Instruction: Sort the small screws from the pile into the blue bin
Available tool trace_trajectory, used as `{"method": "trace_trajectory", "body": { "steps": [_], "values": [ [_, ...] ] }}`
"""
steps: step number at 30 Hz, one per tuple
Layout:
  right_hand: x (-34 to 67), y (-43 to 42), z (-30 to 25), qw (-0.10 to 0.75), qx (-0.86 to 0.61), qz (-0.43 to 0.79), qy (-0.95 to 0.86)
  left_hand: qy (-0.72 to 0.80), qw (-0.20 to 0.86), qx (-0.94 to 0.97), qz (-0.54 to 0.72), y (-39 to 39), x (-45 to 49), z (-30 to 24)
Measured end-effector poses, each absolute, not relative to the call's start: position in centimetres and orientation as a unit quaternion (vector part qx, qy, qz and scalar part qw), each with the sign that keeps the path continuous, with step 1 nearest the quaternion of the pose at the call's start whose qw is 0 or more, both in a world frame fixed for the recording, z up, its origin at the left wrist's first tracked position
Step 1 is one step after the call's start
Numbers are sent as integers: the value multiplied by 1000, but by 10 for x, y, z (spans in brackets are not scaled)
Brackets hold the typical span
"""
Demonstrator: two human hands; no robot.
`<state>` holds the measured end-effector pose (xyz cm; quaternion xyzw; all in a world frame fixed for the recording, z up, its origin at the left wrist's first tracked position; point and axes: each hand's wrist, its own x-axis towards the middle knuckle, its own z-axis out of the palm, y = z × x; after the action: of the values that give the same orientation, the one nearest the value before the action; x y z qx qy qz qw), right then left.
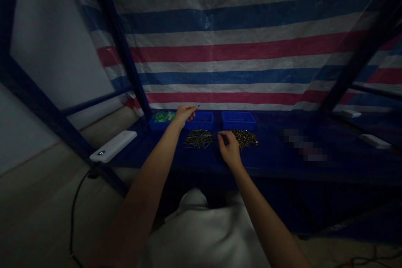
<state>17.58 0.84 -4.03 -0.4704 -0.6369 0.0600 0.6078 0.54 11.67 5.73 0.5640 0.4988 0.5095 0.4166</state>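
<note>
Screws point(201, 136) sit in two heaps on the blue tabletop point(270, 160) right in front of you: a darker pile point(198, 139) and a brassy pile point(245, 137). Just behind them is a row of three blue trays. The left tray point(154, 124) has some green bits point(163, 116) in it. I can't see into the middle tray point(203, 119) or the right tray point(238, 120) from this angle.

Your left hand point(184, 114) is up over the near-left corner of the middle tray. Its fingers are pinched narrow on a small dark piece point(197, 106), probably a single screw, which sticks out past the fingertips.

Your right hand point(230, 150) is down on the tabletop between the two heaps. The fingers are loosely curled, with the tips at the near-left edge of the brassy pile. It's too dim to tell whether they've actually got hold of anything.

My two cents on doing this bit well:
- Get the left hand fully over the tray opening before you loosen the pinch. Right now it's hanging near the rim, and a screw that clips the edge will bounce.
- Let go low, not from up high.
- With the right hand, tease one screw off the edge of the heap instead of digging into the middle. That should keep the two piles from bleeding into each other, since they're pretty close.

The lighting's rough too, so go by colour at the pile edge.
</note>
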Motion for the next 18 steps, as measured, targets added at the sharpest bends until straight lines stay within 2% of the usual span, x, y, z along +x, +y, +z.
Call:
{"method": "trace_trajectory", "body": {
  "steps": [4, 7, 14, 18],
  "values": [
    [176, 10, -41, 596, -474, 58, -645, 526, 419, 552, 493, 117, 4, 47],
    [175, 11, -43, 557, -466, 53, -686, 496, 422, 555, 517, 105, 0, 40],
    [169, 8, -38, 350, -473, -19, -808, 444, 460, 521, 565, 50, 0, 12],
    [170, 9, -32, 260, -467, -68, -843, 428, 472, 487, 597, 19, 7, -3]
  ]
}}
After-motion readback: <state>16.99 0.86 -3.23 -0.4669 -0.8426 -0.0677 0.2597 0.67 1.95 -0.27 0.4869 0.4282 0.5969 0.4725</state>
